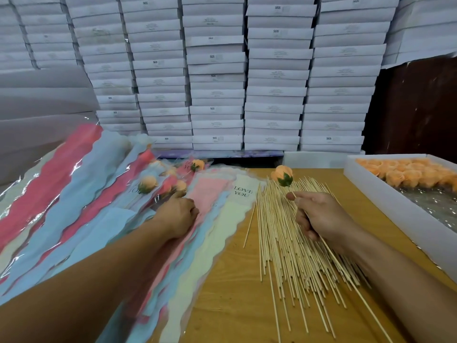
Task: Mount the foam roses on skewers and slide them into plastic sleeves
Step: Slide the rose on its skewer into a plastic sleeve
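Stacked white boxes (217,70) fill the wall behind a wooden tabletop (230,280). On it, a loose pile of skewers (291,256) lies in the middle, with overlapping plastic sleeves (99,194) in pink, blue and cream spread to the left, some already holding roses. A white tray (385,199) at the right holds more orange foam roses (420,174). The right hand (321,216) has its grip curled round a skewer (346,273) topped with an orange rose (282,175), held above the pile. The left hand (179,214) reaches onto the sleeves, index finger extended on the plastic; whether it pinches a sleeve cannot be told.
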A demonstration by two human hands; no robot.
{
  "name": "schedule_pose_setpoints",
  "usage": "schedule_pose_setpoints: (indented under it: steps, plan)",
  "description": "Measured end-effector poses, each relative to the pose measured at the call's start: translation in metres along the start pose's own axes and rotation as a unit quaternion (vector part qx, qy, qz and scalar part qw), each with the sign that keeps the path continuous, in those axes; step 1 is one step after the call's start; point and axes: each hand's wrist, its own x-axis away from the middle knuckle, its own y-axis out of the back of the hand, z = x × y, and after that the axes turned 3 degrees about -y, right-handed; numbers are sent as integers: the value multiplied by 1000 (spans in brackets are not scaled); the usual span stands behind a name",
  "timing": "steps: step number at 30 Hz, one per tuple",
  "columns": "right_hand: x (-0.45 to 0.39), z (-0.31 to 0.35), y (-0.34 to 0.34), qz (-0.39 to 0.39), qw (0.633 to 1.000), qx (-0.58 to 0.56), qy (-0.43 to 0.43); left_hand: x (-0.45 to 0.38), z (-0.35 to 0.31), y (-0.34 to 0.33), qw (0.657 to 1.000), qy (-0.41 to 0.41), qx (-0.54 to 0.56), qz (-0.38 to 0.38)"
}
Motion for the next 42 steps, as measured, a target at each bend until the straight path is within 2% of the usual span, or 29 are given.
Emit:
schedule_pose_setpoints:
  steps: [4, 18, 29, 37, 42]
  plan:
    - [-1, -1, 0, 0, 1000, 3, 1, 1, -5, 4, 999, 36, 1, -10]
    - [0, 0, -1, 2, 1000, 12, -8, 0, -2, 23, 994, 67, 88, -13]
    - [3, 3, -2, 10, 1000, 8, -14, -7, 0, 35, 952, 158, 256, -63]
    - [2, 2, -2, 11, 1000, 4, -15, -8, -1, 35, 944, 199, 255, -72]
    - [2, 2, -2, 15, 1000, 5, -16, -7, -9, 32, 975, 163, 153, -14]
